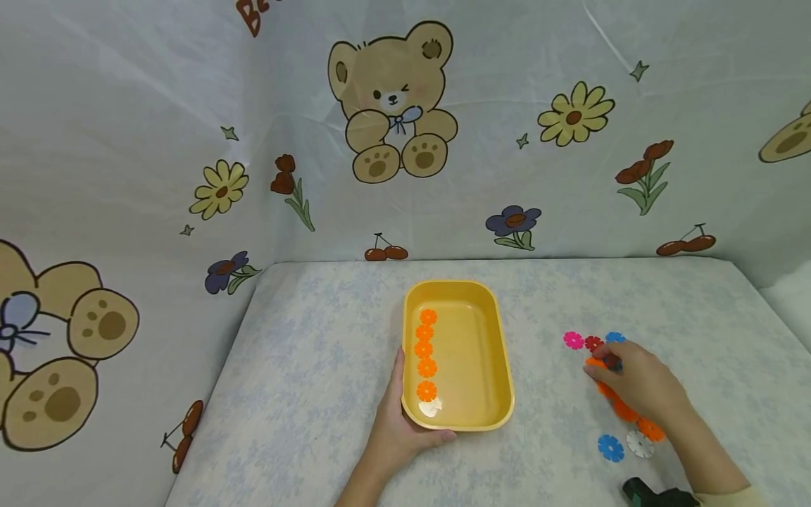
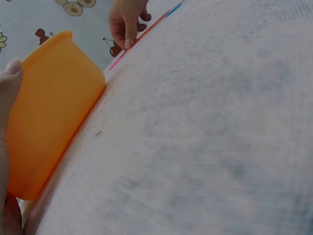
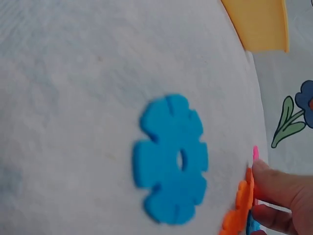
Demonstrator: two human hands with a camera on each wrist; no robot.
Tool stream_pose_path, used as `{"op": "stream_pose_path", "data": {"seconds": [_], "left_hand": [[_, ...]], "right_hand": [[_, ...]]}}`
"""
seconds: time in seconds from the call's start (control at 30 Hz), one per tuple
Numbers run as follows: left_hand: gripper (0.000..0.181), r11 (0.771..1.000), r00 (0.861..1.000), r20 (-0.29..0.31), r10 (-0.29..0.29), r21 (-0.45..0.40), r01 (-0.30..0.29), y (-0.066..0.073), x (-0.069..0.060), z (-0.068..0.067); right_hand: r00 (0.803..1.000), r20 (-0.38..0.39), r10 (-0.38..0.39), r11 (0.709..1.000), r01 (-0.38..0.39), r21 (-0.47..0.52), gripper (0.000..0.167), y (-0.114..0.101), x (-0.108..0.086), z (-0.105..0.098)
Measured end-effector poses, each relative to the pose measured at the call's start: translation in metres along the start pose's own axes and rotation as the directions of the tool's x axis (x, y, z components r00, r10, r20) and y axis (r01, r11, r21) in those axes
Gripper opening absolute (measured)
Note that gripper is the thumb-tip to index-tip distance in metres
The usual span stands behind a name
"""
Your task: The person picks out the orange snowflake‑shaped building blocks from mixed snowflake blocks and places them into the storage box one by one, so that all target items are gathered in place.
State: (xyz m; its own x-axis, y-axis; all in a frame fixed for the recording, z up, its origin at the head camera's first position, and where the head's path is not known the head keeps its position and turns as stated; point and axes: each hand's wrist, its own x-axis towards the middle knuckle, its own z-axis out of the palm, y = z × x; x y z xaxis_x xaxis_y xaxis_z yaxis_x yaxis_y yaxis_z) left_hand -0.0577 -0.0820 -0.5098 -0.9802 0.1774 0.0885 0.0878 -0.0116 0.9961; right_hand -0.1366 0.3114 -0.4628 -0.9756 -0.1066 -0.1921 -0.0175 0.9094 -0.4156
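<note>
A left hand (image 1: 399, 431) grips a yellow tray (image 1: 472, 359) by its near-left corner; rightward, the right hand (image 1: 646, 384) bends its fingers, pinch unclear, over orange flower discs (image 1: 624, 410) slanting toward the table's near-right corner.

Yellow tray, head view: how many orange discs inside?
5, in a column along the left side of the yellow tray: far disc, second disc, middle disc, fourth disc, near disc. Any stacked directly underneath would be hidden.
</note>
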Motion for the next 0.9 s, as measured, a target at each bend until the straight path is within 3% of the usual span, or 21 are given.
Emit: {"op": "stream_pose_path", "data": {"seconds": [0.23, 0.43, 0.9], "left_hand": [[0.135, 0.999, 0.999, -0.012, -0.037, -0.016, 0.037, 0.001, 0.001, 0.001], [0.134, 0.999, 1.0, -0.006, -0.029, -0.026, 0.029, 0.001, 0.0, 0.001], [0.136, 0.999, 0.999, -0.011, -0.031, -0.035, 0.031, 0.0, 0.001, 0.001]], "right_hand": [[0.995, 0.098, -0.003, 1.0, 0.001, 0.024, 0.05, 0.006, 0.004, -0.008], [0.991, 0.134, -0.012, 0.998, 0.004, 0.065, 0.047, 0.01, 0.005, -0.009], [0.986, 0.148, -0.082, 0.993, 0.069, 0.093, 0.037, 0.016, 0.005, -0.008]]}}
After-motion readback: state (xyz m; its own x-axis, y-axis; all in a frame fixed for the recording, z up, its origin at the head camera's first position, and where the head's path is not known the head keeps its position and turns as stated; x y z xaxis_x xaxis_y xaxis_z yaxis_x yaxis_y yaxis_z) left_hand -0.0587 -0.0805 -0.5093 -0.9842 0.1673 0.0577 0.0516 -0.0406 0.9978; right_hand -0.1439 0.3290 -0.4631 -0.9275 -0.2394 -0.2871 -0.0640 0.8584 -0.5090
